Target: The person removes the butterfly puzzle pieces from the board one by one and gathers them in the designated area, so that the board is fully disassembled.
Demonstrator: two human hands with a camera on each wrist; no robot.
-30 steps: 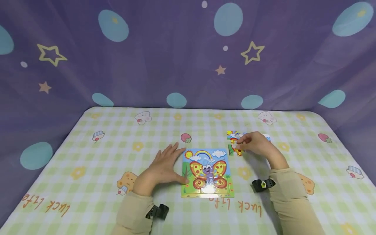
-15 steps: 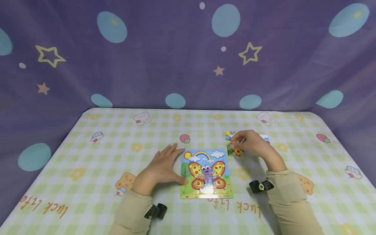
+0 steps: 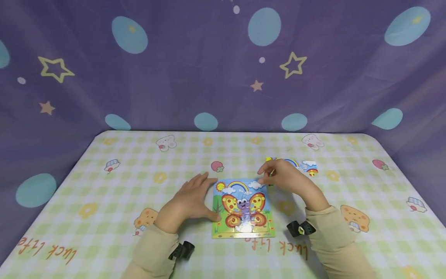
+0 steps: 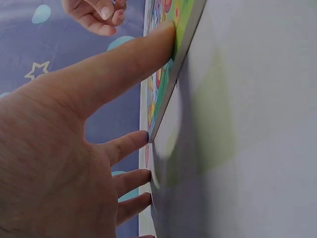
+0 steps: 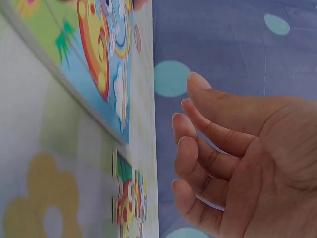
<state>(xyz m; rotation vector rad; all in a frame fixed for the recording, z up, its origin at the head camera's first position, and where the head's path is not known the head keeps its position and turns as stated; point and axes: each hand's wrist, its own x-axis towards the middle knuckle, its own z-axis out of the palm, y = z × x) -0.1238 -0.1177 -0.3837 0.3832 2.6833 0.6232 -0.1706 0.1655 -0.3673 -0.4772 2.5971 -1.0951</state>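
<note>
A square butterfly puzzle board (image 3: 243,211) lies flat on the table, its picture showing a sun, a rainbow and a smiling purple butterfly. Along its left side, my left hand (image 3: 189,201) is spread, with the thumb resting on the green lower-left border and the index fingertip at the upper-left corner. My right hand (image 3: 286,177) hovers over the upper-right corner. Its fingers are loosely bent with nothing between them, as the right wrist view shows. Loose jigsaw pieces (image 5: 126,206) lie just past that corner, partly hidden behind the right hand in the head view.
A checked tablecloth (image 3: 115,209) with printed flowers, fruit and lettering covers the table. Behind the far edge hangs a purple curtain (image 3: 174,85) with stars and blue ovals. Black straps with small devices (image 3: 301,228) sit at both wrists.
My right hand has moved left and nearer, from above the loose pieces to the board's upper-right corner. My left hand stays at the board's left side. The head view has shifted slightly.
</note>
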